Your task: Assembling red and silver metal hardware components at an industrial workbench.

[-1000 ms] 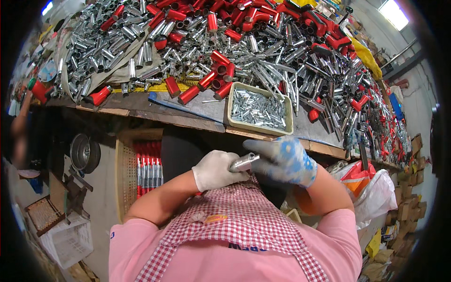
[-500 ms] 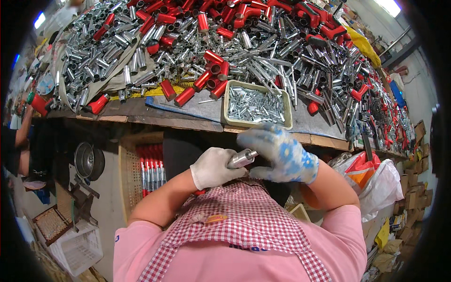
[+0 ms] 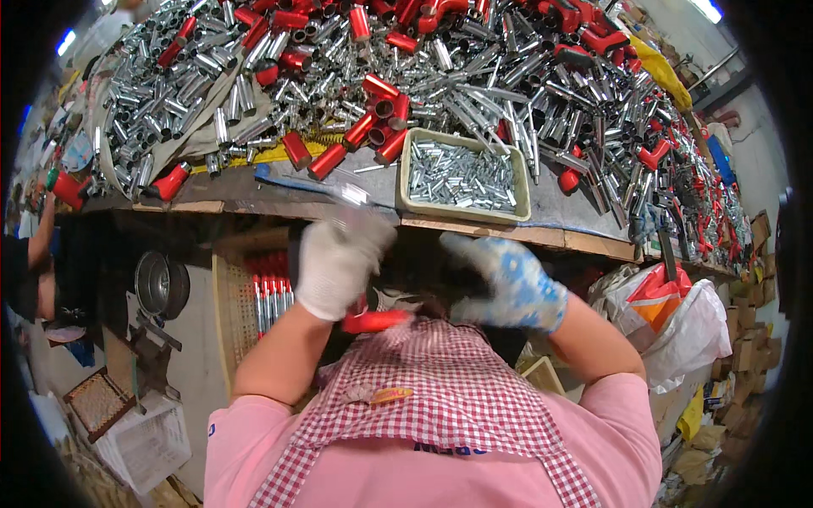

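Observation:
My left hand [image 3: 343,264], in a white glove, is wrapped round a red-handled metal tube tool [image 3: 374,322]. The red handle sticks out below the fist, near the apron. A shiny metal end shows above the fist, smeared by motion, close to the bench edge. My right hand [image 3: 512,286] wears a white glove with blue flower patches. Its fingers and thumb are apart, nothing is between them, and it is away from the tool. Just beyond it on the bench, a cream plastic tray [image 3: 464,214] holds many small silver pins.
Heaps of chrome tubes [image 3: 246,97] and red handles [image 3: 584,38] cover the bench [image 3: 339,203]. Left of my lap, a crate [image 3: 229,309] holds red-and-silver tools in a row. White plastic bags [image 3: 690,339] hang at right. Another person's arm [image 3: 42,254] is at far left.
My left hand has swung up and left toward the bench edge with the tool, turning it so the red handle shows. My right hand has come off the tool's metal end.

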`<action>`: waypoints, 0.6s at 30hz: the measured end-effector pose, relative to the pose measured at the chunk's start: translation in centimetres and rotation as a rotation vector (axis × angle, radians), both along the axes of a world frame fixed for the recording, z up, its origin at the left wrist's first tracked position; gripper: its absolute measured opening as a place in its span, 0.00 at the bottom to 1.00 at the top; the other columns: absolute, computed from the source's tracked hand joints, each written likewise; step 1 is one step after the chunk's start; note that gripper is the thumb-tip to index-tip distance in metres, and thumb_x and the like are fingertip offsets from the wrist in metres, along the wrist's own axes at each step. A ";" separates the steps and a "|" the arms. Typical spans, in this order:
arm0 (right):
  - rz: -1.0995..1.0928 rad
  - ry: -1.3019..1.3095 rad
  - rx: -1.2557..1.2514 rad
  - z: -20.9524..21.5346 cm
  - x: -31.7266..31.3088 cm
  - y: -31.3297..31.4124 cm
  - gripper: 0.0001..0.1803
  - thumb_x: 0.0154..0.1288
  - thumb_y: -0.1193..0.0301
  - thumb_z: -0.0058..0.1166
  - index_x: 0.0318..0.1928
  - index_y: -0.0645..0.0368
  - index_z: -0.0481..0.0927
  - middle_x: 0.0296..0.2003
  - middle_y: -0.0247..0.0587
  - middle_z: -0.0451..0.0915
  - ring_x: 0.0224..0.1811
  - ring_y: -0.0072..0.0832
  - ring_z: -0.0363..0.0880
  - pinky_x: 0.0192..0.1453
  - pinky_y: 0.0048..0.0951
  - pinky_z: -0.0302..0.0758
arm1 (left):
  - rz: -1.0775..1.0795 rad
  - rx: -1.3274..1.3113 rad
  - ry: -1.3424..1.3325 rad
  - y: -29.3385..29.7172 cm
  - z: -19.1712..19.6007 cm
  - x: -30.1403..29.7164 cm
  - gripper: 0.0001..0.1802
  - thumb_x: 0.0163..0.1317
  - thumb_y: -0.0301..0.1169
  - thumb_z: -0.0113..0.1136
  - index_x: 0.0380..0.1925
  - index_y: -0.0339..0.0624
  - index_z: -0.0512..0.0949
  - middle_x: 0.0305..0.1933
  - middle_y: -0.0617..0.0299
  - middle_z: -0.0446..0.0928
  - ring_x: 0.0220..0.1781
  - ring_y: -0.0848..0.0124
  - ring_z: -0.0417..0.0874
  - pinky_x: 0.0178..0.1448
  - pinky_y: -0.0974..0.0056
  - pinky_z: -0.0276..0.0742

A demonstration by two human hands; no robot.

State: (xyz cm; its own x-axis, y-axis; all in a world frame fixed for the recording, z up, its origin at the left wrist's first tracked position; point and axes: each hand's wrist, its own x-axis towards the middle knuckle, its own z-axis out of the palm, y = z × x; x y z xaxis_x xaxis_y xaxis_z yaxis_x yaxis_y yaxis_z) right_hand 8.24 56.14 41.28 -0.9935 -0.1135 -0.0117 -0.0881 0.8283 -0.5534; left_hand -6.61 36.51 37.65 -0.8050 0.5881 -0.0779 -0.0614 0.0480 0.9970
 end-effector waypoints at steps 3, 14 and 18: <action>0.273 0.239 0.202 -3.0 0.9 -2.2 0.45 0.44 0.58 0.71 0.63 0.62 0.68 0.48 0.52 0.79 0.50 0.47 0.79 0.60 0.41 0.74 | 0.302 0.546 -0.744 -0.4 -0.8 -2.4 0.15 0.68 0.42 0.57 0.27 0.46 0.73 0.21 0.67 0.72 0.22 0.70 0.74 0.33 0.63 0.71; -1.221 -0.696 -1.784 -20.4 6.8 0.5 0.11 0.61 0.76 0.50 0.45 0.64 0.74 0.28 0.42 0.78 0.28 0.35 0.78 0.35 0.29 0.77 | -0.231 0.123 -1.605 10.0 -31.2 10.1 0.11 0.70 0.38 0.47 0.40 0.50 0.78 0.35 0.58 0.80 0.43 0.61 0.81 0.52 0.57 0.74; -1.309 -0.711 -1.848 -21.7 6.1 0.6 0.09 0.61 0.76 0.48 0.43 0.60 0.74 0.27 0.40 0.76 0.27 0.33 0.75 0.31 0.29 0.75 | -0.440 -0.148 -1.448 12.3 -36.9 12.8 0.11 0.71 0.36 0.47 0.46 0.51 0.78 0.34 0.55 0.79 0.41 0.60 0.80 0.45 0.60 0.74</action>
